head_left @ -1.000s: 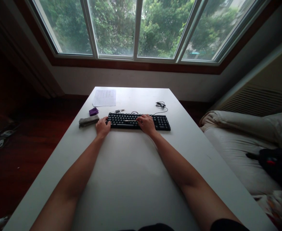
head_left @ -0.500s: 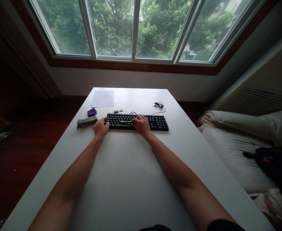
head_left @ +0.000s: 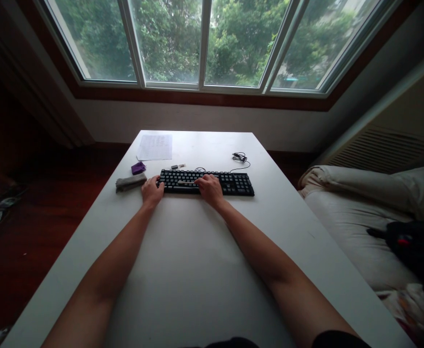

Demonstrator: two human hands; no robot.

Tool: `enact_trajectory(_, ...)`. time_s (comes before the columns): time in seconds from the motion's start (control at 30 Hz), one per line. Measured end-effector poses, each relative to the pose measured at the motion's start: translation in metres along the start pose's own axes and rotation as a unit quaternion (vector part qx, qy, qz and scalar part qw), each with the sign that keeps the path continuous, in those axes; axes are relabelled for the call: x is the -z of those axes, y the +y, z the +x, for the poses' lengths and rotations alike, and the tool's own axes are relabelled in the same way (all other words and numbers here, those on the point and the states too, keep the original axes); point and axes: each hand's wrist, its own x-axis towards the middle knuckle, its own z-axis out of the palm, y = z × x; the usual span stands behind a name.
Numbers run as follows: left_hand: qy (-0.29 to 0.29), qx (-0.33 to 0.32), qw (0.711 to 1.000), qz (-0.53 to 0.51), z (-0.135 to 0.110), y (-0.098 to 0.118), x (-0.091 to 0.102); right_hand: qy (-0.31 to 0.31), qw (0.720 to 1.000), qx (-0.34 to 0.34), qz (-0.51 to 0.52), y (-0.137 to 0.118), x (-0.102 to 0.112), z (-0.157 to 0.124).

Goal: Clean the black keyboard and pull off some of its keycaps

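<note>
I have the black full-size keyboard (head_left: pixel 229 183) on the white desk (head_left: pixel 197 261), lying lengthwise along the far edge's direction, well short of that edge; my left hand (head_left: pixel 152 191) has its fingers curled round the keyboard's left end, grasping it; my right hand (head_left: pixel 211 189) pinches a slim pale stick (head_left: pixel 185 182) in its fingers, aimed over the keys toward the desk's left edge; whether its tip touches a key, I cannot tell; just beside my left hand, toward the left edge, lies a folded grey cloth (head_left: pixel 130 182); just beyond it, a purple item (head_left: pixel 138 168); at the far left corner, a paper sheet (head_left: pixel 156 147); behind the keyboard, toward the right edge, a coiled black cable (head_left: pixel 239 156).
</note>
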Motion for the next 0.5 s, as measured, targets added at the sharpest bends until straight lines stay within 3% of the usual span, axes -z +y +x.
enact_trajectory(0.33,-0.001,-0.001,1.0,-0.005,0.002,-0.003,-0.001,-0.03,0.999,0.026,0.005,0.0,0.002,0.011)
enact_trajectory(0.5,-0.001,0.002,1.0,-0.008,0.002,-0.003,-0.001,-0.035,0.999,0.035,0.004,-0.015,-0.006,0.021)
